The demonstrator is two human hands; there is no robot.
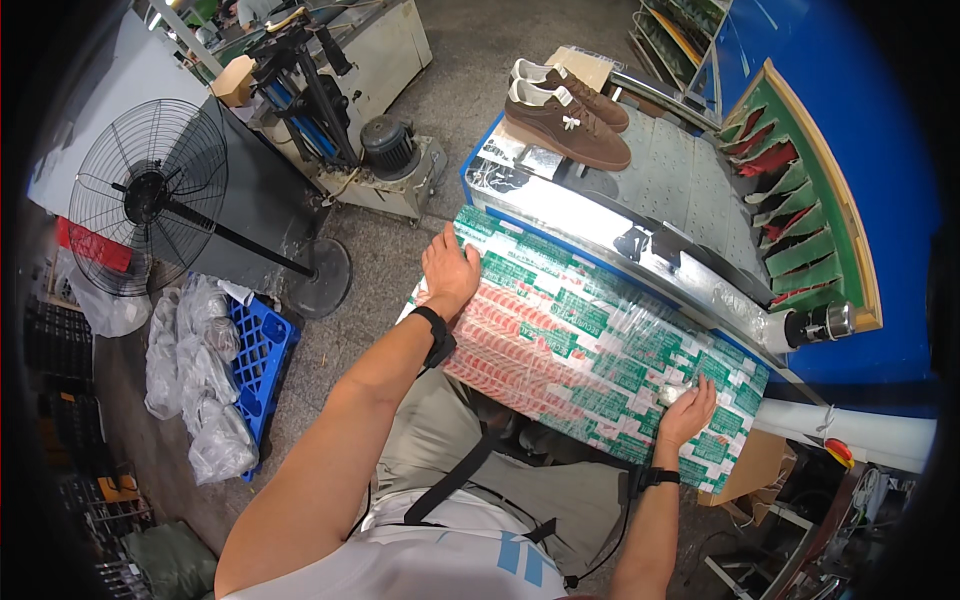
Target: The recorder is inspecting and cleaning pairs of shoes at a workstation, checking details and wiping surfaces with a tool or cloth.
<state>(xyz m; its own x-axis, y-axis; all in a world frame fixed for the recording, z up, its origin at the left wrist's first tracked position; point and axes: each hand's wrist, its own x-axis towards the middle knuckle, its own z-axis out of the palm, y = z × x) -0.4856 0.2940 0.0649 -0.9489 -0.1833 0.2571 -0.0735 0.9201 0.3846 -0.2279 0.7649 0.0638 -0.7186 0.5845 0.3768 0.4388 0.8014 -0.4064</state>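
Note:
In front of me is a board (540, 350) wrapped in clear film over green, white and red printed covering. My left hand (452, 272) rests on its left end with the fingers spread near the edge. Toward the board's right end, my right hand (688, 412) is curled on the surface, closed round a small pale crumpled wad (672, 394); exactly what this is I cannot make out. Beyond the board, a pair of brown shoes (570, 125) with white linings stands on a conveyor (690, 165).
A foil-covered rail (600, 225) runs along the conveyor's near side, with a green and red flap curtain (785, 210) at its right. On the left stand a fan (148, 190), a motor unit (390, 150) and a blue pallet (265, 370) beside plastic-wrapped bundles (205, 380).

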